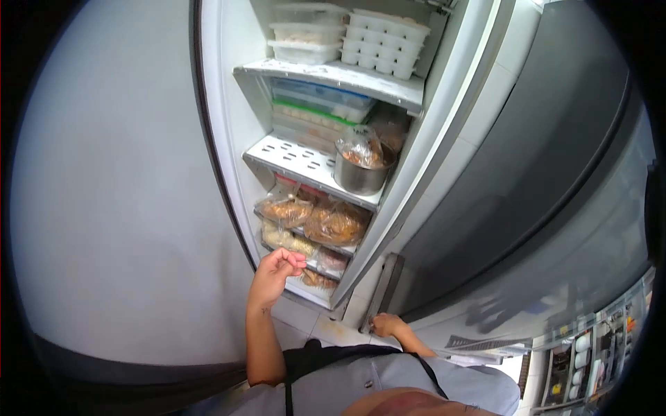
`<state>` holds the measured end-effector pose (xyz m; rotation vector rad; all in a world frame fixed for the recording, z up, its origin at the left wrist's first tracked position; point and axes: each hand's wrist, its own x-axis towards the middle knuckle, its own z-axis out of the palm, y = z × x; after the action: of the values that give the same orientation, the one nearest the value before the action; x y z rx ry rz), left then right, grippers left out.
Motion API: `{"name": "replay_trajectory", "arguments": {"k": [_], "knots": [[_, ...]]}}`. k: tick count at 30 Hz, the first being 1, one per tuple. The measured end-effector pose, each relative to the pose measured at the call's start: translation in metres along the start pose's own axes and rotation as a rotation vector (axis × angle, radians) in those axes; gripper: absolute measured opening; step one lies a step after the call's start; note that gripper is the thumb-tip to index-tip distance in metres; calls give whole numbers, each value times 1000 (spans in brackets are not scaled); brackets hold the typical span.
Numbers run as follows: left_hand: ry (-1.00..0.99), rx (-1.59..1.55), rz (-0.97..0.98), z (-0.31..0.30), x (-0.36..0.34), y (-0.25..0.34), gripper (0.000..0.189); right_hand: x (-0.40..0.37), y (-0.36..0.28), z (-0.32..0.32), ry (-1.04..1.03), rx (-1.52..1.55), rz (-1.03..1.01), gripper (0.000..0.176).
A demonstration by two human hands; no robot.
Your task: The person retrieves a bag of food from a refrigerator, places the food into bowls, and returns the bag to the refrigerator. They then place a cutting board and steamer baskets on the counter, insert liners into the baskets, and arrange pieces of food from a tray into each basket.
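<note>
My left hand is raised in front of the lower shelves of an open upright freezer. Its fingers are curled in toward the thumb, and nothing shows between them. Behind it are bags of pale food and a bag of dark reddish food. Just above lie two clear bags of brownish food. Low on the right, my right hand has its fingers wrapped on the end of a grey door edge.
A metal pot with a bagged food in it stands on the perforated middle shelf. Lidded tubs are behind it. White egg-tray-like containers are stacked on top. A large grey panel fills the left; shelving stands far right.
</note>
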<state>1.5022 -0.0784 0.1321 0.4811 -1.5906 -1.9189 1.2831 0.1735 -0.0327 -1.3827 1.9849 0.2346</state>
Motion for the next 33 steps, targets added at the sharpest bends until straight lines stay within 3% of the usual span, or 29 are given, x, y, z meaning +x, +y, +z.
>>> {"name": "replay_trajectory", "arguments": {"k": [4, 6, 10, 19, 22, 26, 33], "knots": [[-4, 104, -58, 1, -3, -8, 10, 2, 12, 10, -85, -24, 97, 37], [-10, 122, -66, -6, 0, -21, 10, 0, 17, 17, 14, 5, 139, 36], [-20, 214, -50, -8, 0, -24, 10, -10, 6, -1, -11, 11, 227, 35], [-15, 275, -51, -26, 11, -40, 4, -2, 10, 6, 34, 92, 186, 35], [19, 62, -151, -15, 41, -22, 8, 0, 13, 16, 34, 107, 168, 37], [-38, 43, 13, -4, 108, 9, 12, 1, 13, 15, 25, 97, 127, 38], [74, -126, 65, 17, 232, 74, 28, -1, 29, 28, 93, 171, 134, 41]]}}
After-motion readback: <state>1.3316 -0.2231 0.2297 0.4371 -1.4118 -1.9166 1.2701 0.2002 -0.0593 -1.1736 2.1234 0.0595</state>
